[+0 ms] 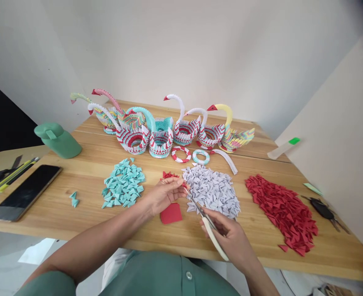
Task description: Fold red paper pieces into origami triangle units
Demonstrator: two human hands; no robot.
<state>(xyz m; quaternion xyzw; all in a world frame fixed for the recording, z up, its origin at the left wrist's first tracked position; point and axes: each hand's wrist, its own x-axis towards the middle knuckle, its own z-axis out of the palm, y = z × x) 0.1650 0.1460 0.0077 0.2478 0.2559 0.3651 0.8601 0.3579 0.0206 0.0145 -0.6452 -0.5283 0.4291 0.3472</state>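
My left hand [167,192] pinches a small red paper piece [185,186] between thumb and fingers. My right hand [226,234] grips white-handled scissors [211,236], whose blades reach up to that red piece. On the table under my left wrist lies a stack of red paper squares [171,213]. Behind my left hand is a little heap of red folded pieces [169,175], partly hidden by the fingers. Beyond the scissors spreads a large pile of white folded paper triangles [213,189].
Folded-paper swans [133,137] line the back of the table. Two paper rings [181,154] and a curved white neck [225,159] lie before them. Turquoise triangles [124,183] and a phone [25,192] are left, with a green bottle [58,140]. Red triangles [283,213] and keys [322,209] lie right.
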